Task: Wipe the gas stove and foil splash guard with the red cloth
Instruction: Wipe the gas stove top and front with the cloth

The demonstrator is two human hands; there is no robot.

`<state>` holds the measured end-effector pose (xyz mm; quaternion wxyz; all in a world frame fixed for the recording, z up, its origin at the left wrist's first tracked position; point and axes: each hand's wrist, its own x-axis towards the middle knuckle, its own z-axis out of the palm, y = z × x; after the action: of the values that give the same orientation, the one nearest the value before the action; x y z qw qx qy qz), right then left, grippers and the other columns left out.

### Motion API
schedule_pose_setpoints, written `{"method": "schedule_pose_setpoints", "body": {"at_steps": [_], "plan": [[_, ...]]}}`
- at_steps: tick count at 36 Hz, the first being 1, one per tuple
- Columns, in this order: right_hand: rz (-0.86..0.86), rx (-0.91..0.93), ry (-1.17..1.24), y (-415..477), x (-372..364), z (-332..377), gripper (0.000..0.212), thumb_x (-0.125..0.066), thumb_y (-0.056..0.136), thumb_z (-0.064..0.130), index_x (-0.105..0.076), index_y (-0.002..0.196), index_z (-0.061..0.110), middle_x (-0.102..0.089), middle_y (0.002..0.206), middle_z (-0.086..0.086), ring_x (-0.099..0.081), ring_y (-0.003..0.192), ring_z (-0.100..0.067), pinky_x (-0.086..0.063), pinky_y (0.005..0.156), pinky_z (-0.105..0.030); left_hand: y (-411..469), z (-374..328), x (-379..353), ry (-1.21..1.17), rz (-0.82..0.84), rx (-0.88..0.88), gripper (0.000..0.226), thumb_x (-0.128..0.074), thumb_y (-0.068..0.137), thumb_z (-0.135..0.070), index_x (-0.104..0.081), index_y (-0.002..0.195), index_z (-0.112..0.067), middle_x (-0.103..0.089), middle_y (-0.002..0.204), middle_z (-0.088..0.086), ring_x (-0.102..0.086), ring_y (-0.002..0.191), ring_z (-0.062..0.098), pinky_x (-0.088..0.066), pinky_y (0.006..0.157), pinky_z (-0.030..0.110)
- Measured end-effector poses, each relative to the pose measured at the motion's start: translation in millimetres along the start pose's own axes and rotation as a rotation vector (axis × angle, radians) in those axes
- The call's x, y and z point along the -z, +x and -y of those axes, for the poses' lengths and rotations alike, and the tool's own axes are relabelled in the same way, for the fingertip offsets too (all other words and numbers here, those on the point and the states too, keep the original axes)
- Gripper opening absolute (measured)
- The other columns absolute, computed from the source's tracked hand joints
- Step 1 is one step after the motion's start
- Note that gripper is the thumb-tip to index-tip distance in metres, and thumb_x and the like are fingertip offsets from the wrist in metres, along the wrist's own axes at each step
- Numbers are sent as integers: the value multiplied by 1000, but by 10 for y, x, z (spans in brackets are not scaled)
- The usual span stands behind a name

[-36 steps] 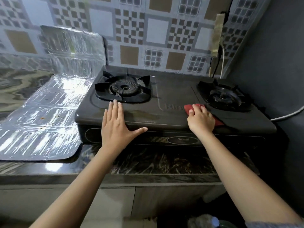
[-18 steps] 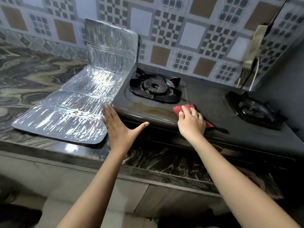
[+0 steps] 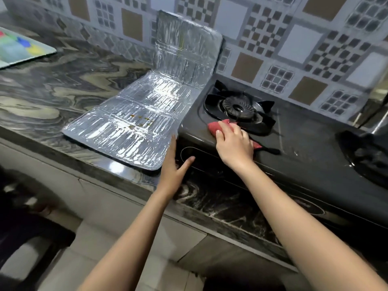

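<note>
- The right hand (image 3: 234,143) was curled over the red cloth (image 3: 218,126), gripping it and pressing it down on the gas stove (image 3: 304,148).
- The cloth lay on the stove's top near its front left corner, just in front of the left burner (image 3: 238,107). Its long axis ran slantwise, from far left to near right, and a dark strip trailed out from under the hand on the right.
- The left hand (image 3: 174,164) was relaxed and held nothing, fingers straight and thumb spread, at the stove's front left corner. I cannot tell if it touched the stove.
- The foil splash guard (image 3: 134,122) lay just left of the stove, against its side. It lay mostly flat on the table (image 3: 52,80), long axis running from the front edge to the wall, with its far panel folded upright against the tiled wall (image 3: 294,38). Small brown specks dotted the flat part.
- A second burner (image 3: 365,152) sat at the stove's right end.
- A colourful board (image 3: 19,47) lay far left on the table.
</note>
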<state>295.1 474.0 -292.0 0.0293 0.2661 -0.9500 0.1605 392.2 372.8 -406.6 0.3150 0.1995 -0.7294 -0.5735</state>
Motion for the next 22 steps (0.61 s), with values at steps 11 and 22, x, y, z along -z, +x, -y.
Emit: {"method": "schedule_pose_setpoints", "body": {"at_steps": [11, 22], "plan": [[128, 190, 59, 357, -94, 334, 43, -31, 96, 39, -36, 138, 35, -31, 150, 4, -28, 136, -25, -22, 112, -41, -55, 114, 0, -32, -20, 69, 74, -61, 87, -30, -18, 147, -27, -24, 154, -12, -22, 139, -1, -23, 117, 34], [231, 404, 29, 656, -221, 562, 42, -30, 96, 43, -39, 136, 36, -28, 151, 5, -25, 138, -24, -19, 115, -41, -62, 35, 24, -88, -11, 127, 73, -62, 87, -28, -20, 146, -30, -25, 152, -13, -23, 137, 0, -22, 116, 29]]}}
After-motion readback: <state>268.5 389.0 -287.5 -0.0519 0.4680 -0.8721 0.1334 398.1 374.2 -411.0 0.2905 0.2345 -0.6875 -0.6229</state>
